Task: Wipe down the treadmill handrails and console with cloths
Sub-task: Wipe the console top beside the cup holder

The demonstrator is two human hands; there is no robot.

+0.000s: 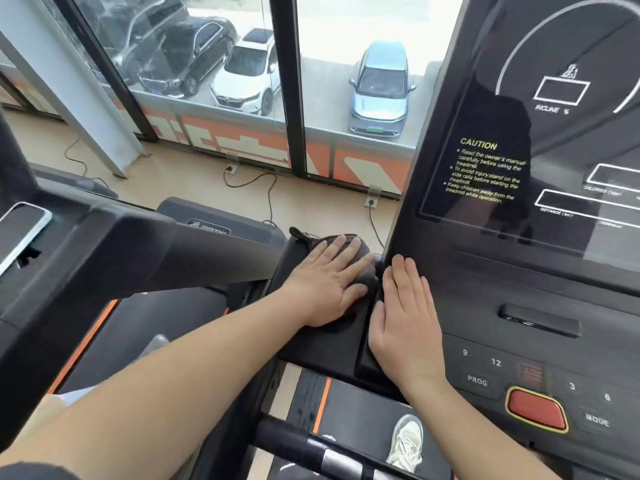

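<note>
At the console's [519, 289] left edge, both hands lie flat with fingers straight, gripping nothing. The left hand [329, 282] presses a dark cloth [367, 278] onto the black side arm [311, 344] just beside the console. The right hand [405, 317] rests palm down on the console's left border, touching the cloth's edge; whether anything lies under it cannot be told.

Legible markings on the panel:
- "CAUTION" in yellow, with three lines on reading the owner's manual, standing on the side rails and keeping children away.
- "INCLINE %" and "DISTANCE".
- Keys marked "9", "12", "3", "6", "PROG" and "MODE", around a red button [535, 408].

A phone [20, 230] lies on the neighbouring machine to the left; that machine's logo is unreadable. A pale shoe [407, 441] stands on the deck below.
</note>
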